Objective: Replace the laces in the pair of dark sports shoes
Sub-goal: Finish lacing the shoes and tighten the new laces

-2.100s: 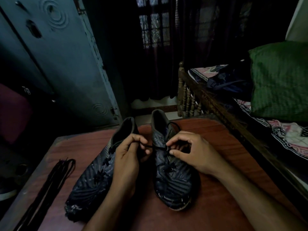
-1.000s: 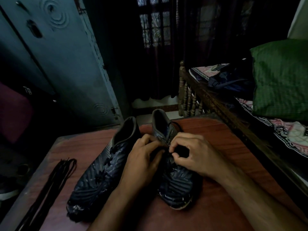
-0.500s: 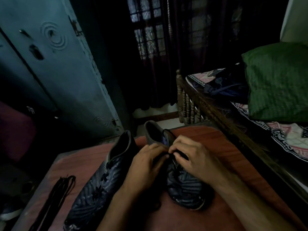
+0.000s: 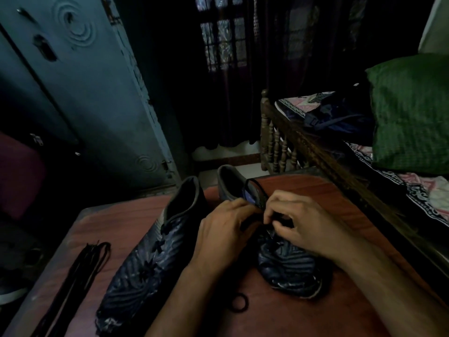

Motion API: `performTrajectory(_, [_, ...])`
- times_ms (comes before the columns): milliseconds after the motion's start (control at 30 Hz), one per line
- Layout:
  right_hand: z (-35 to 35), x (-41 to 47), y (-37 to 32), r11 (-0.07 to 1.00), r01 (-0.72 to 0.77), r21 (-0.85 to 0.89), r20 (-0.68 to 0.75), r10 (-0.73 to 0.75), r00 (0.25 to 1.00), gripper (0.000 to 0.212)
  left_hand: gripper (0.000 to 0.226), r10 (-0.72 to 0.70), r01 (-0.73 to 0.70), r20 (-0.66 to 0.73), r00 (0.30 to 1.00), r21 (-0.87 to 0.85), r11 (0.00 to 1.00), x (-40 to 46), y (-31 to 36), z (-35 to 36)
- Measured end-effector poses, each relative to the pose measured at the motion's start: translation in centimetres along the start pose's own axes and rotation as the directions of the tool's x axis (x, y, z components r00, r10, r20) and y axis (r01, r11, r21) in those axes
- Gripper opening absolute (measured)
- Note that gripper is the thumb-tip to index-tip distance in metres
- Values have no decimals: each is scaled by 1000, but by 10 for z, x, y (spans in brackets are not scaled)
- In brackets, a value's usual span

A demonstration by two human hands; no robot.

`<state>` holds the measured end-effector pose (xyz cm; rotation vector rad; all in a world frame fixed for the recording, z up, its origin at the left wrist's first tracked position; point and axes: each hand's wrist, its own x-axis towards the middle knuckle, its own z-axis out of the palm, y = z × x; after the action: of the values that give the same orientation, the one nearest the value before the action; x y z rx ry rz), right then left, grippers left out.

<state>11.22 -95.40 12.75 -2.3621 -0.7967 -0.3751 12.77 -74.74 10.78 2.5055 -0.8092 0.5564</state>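
Both my hands meet over the right shoe (image 4: 289, 261) at the centre of the frame. My right hand (image 4: 301, 224) curls its fingers (image 4: 279, 226) in a pinch on the dark lace (image 4: 257, 190) at the throat. My left hand (image 4: 223, 237) rests beside it, fingertips bent into the same spot; whether they grip the lace I cannot tell. The left shoe (image 4: 150, 249) lies just beside on the table (image 4: 303, 319), and spare laces (image 4: 73, 283) lie at lower left.
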Motion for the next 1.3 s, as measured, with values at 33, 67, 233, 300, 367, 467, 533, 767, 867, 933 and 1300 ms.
performTrajectory(33, [0,0,0,1000,-11,-12,8,11,1000,25,20,-12,12,-6,1000,9,1000,0,2,1])
performTrajectory(67, [1,0,1,999,-20,-25,6,20,1000,27,21,-22,23,-15,1000,19,1000,0,4,3])
performTrajectory(233, [1,0,-2,999,-18,-31,-82,16,997,30,27,-75,75,-11,997,15,997,1,9,7])
performTrajectory(300, [3,0,-3,999,-26,-31,-103,23,994,29,31,-77,77,6,997,10,997,2,10,6])
performTrajectory(367, [4,-1,-4,999,-38,-30,-104,35,994,29,26,-74,74,20,997,7,997,3,9,4])
performTrajectory(467, [5,-2,-6,998,-63,-20,-86,61,994,28,20,-82,81,40,996,15,997,3,13,0])
performTrajectory(533, [4,-2,-6,997,-76,-18,-73,74,995,27,20,-114,113,37,993,38,993,3,19,0])
performTrajectory(767, [7,-1,-9,997,-64,-34,-105,61,993,22,35,-146,142,67,987,58,988,2,30,5])
performTrajectory(867, [8,-1,-9,998,-64,-2,-144,63,988,22,36,-137,138,30,990,-19,990,3,22,8])
performTrajectory(933, [8,-1,-8,995,-92,37,-161,97,982,22,30,-159,157,-16,987,-94,983,2,20,8])
performTrajectory(1300, [13,2,-7,954,-182,239,-279,247,928,23,15,-323,190,-168,931,-533,825,-2,5,3])
